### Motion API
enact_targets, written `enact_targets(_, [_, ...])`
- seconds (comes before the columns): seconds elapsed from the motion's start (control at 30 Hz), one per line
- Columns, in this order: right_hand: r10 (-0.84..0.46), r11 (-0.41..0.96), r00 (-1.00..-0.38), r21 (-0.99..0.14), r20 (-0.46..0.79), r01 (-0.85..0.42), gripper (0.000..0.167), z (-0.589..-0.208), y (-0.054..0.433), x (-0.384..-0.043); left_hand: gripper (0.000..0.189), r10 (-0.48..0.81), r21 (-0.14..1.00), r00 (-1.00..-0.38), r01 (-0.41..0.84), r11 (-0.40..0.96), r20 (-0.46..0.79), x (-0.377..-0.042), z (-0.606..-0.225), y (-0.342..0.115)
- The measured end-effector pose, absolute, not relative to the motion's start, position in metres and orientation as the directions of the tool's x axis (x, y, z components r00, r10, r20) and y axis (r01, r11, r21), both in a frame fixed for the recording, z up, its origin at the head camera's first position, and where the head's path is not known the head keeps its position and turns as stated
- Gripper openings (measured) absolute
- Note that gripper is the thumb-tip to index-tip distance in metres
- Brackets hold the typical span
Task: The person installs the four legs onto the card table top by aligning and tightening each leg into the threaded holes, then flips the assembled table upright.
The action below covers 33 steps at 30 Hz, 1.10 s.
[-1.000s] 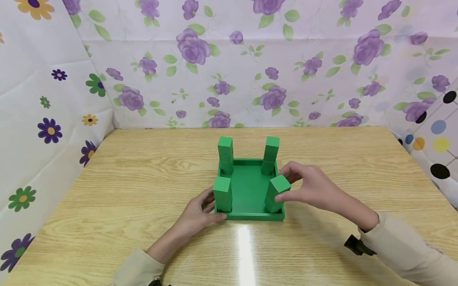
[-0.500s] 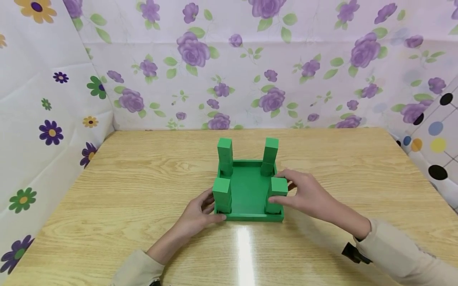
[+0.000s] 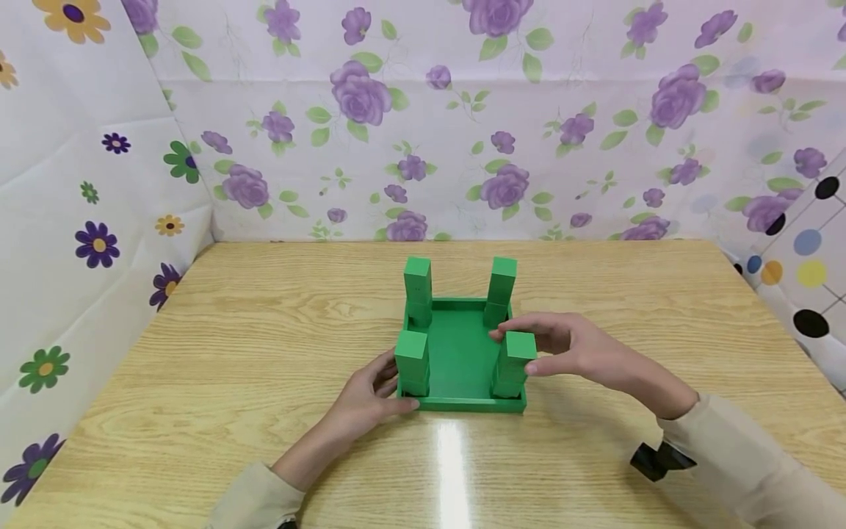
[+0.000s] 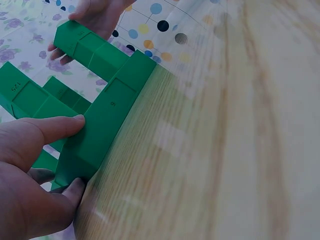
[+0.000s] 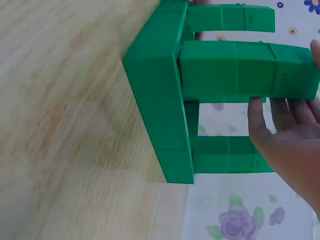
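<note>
A green square tray (image 3: 463,405) stands on the table with a column of stacked green blocks upright in each corner. My left hand (image 3: 360,400) grips the tray's near left corner. Its thumb lies on the front wall, beside the front left column (image 3: 413,364). Loosely around the top of the front right column (image 3: 515,366) is my right hand (image 3: 581,353), its fingers stretched behind and its thumb at the right side. In the right wrist view, fingertips (image 5: 256,106) are at the column's side near its top; most of the thumb is outside that view.
The back left column (image 3: 418,292) and back right column (image 3: 500,292) rise from the tray's far corners. Wood-grain table (image 3: 277,316) surrounds the tray. A flowered cloth (image 3: 370,169) hangs behind the table's far edge.
The front right column was tilted outward in my right hand and now stands straighter. My right fingers have loosened and extended, and the thumb has moved back to the right. The left hand stays put.
</note>
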State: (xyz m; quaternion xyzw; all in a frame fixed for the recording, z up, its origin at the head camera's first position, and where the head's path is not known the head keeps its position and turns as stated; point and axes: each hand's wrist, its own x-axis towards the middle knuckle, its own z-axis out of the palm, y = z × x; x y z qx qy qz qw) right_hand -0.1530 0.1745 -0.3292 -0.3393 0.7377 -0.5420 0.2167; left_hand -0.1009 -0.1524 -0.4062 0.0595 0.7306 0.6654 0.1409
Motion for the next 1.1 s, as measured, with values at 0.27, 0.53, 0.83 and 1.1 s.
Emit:
enact_targets(0.27, [-0.687,0.268,-0.725,-0.911,0.048,-0.313,0.047,-0.33,0.172,-0.154,0.08,0.274,0.989,-0.953,-0.104,0.11,-0.13,-0.101,-0.407,-0.152])
enact_targets(0.53, [-0.559,0.446,-0.814,-0.772,0.156,-0.454,0.043,-0.33,0.161,-0.146,0.08,0.275,0.987,-0.951,-0.11,0.114,-0.138,-0.101,-0.407,-0.152])
enact_targets(0.83, [-0.459,0.532,-0.831,-0.652,0.314,-0.54,0.039,-0.333,0.148,-0.134,0.08,0.275,0.988,-0.952,-0.106,0.109,-0.133,-0.101,-0.407,-0.152])
enact_targets(1.1, [-0.47,0.537,-0.831,-0.65,0.299,-0.538,0.038,-0.334,0.146,-0.131,0.08,0.285,0.99,-0.95,-0.099,0.099,-0.124,-0.1,-0.407,-0.153])
